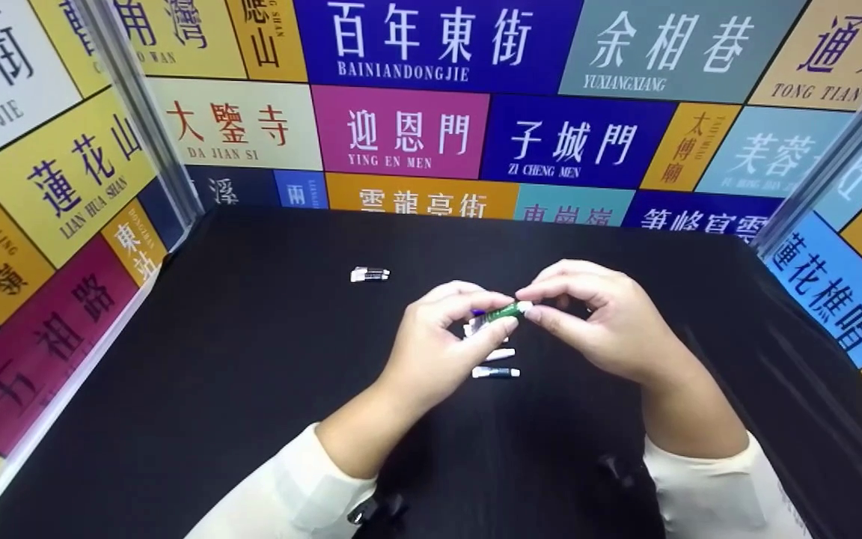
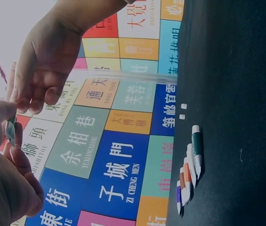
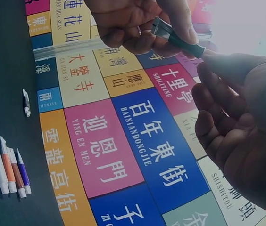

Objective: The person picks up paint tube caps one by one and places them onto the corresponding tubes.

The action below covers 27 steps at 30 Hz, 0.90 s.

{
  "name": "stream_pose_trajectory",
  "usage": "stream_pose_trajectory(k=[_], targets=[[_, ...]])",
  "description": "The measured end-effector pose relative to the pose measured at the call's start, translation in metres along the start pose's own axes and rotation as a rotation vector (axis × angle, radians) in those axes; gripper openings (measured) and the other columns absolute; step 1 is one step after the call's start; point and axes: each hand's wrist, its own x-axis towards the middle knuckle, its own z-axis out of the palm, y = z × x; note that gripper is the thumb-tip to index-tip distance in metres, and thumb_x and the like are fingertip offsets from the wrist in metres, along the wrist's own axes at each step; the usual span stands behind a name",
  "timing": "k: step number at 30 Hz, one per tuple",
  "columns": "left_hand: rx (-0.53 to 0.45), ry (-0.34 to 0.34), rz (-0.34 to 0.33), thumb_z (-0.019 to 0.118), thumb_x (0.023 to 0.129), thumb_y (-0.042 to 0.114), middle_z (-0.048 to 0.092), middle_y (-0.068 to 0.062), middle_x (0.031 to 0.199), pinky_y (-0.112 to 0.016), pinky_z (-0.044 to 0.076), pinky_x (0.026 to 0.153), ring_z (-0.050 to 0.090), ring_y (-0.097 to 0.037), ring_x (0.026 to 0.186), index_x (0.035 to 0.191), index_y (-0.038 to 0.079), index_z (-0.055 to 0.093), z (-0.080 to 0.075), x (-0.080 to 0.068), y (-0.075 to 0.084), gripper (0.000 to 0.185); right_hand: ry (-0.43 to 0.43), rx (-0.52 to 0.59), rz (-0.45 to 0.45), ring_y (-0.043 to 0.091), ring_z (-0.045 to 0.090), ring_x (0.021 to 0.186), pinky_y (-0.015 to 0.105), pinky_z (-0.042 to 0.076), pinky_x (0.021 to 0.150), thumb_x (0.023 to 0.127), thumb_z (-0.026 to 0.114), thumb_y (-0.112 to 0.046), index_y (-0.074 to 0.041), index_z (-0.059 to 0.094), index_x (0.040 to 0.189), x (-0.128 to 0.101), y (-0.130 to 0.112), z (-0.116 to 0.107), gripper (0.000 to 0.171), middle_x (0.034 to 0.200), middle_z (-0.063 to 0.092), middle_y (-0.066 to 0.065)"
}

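Note:
In front of me, above the table, my left hand (image 1: 438, 337) holds a small green paint tube (image 1: 502, 311) between thumb and fingers. My right hand (image 1: 607, 318) has its thumb and index fingertips at the tube's white cap (image 1: 524, 306), pinching it. The right wrist view shows the tube's flat crimped end (image 3: 159, 26) sticking out past the left fingers. Below the hands lies a row of several paint tubes, among them a dark green tube (image 2: 197, 146), an orange tube (image 3: 8, 172) and a purple tube (image 3: 23, 174); the left hand partly hides this row in the head view.
A pair of dark-labelled tubes (image 1: 370, 274) lies farther back on the left of the black-covered table (image 1: 266, 359). Two small white pieces (image 2: 183, 111) lie beyond the row. Printed sign panels (image 1: 401, 131) enclose the back and sides, with clear posts at the corners.

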Motion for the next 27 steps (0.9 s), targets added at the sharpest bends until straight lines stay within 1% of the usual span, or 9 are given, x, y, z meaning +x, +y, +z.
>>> stream_pose_trajectory(k=[7, 10, 14, 16, 20, 24, 27], targets=[[0.002, -0.012, -0.013, 0.086, 0.093, 0.026, 0.077, 0.008, 0.102, -0.036, 0.060, 0.072, 0.065, -0.006, 0.085, 0.110, 0.019, 0.085, -0.001, 0.000, 0.001, 0.019, -0.007, -0.052, 0.036, 0.007, 0.061, 0.081, 0.017, 0.047, 0.072, 0.092, 0.083, -0.006, -0.019, 0.082, 0.104, -0.001, 0.000, 0.001, 0.018, 0.096, 0.077, -0.004], [0.012, -0.010, -0.021, 0.087, 0.092, 0.027, 0.077, 0.008, 0.102, -0.033, 0.059, 0.071, 0.065, -0.006, 0.084, 0.110, 0.019, 0.085, -0.001, 0.000, 0.001, 0.020, -0.011, -0.073, 0.042, 0.007, 0.060, 0.081, 0.016, 0.046, 0.073, 0.093, 0.082, -0.008, -0.020, 0.082, 0.104, -0.001, -0.001, 0.001, 0.017, 0.095, 0.077, -0.005], [0.019, 0.004, -0.035, 0.088, 0.090, 0.028, 0.076, 0.007, 0.102, -0.027, 0.057, 0.070, 0.065, -0.008, 0.085, 0.112, 0.022, 0.085, -0.001, 0.001, 0.002, 0.022, -0.002, -0.079, 0.033, 0.007, 0.059, 0.080, 0.017, 0.046, 0.073, 0.093, 0.082, -0.008, -0.019, 0.082, 0.105, 0.000, 0.000, 0.001, 0.016, 0.094, 0.075, -0.005], [0.013, 0.011, -0.038, 0.089, 0.090, 0.028, 0.077, 0.004, 0.103, -0.028, 0.059, 0.073, 0.067, -0.011, 0.088, 0.113, 0.022, 0.085, -0.001, 0.001, 0.002, 0.024, 0.011, -0.081, 0.030, 0.007, 0.059, 0.080, 0.017, 0.046, 0.072, 0.093, 0.082, -0.008, -0.017, 0.082, 0.105, 0.000, 0.000, 0.001, 0.015, 0.095, 0.075, -0.004], [0.009, 0.012, -0.037, 0.088, 0.090, 0.027, 0.078, 0.001, 0.106, -0.029, 0.062, 0.081, 0.070, -0.012, 0.095, 0.114, 0.021, 0.085, -0.003, 0.003, 0.002, 0.025, 0.036, -0.087, 0.039, 0.007, 0.059, 0.080, 0.017, 0.046, 0.071, 0.093, 0.082, -0.008, -0.015, 0.082, 0.105, -0.001, 0.002, -0.002, 0.014, 0.097, 0.076, -0.003], [0.031, 0.009, -0.040, 0.088, 0.091, 0.026, 0.078, 0.005, 0.107, -0.026, 0.061, 0.085, 0.069, -0.008, 0.099, 0.115, 0.020, 0.085, -0.003, 0.005, -0.002, 0.025, 0.036, -0.079, 0.069, 0.007, 0.058, 0.078, 0.017, 0.047, 0.069, 0.093, 0.083, -0.008, -0.018, 0.083, 0.105, -0.001, 0.005, -0.002, 0.016, 0.096, 0.076, -0.004], [0.051, 0.009, -0.056, 0.088, 0.091, 0.026, 0.077, 0.008, 0.107, -0.026, 0.060, 0.085, 0.068, -0.007, 0.100, 0.115, 0.021, 0.085, -0.003, 0.008, -0.009, 0.025, 0.032, -0.057, 0.114, 0.006, 0.060, 0.079, 0.016, 0.049, 0.070, 0.093, 0.083, -0.009, -0.019, 0.083, 0.108, -0.001, 0.008, -0.003, 0.018, 0.099, 0.077, -0.004]])
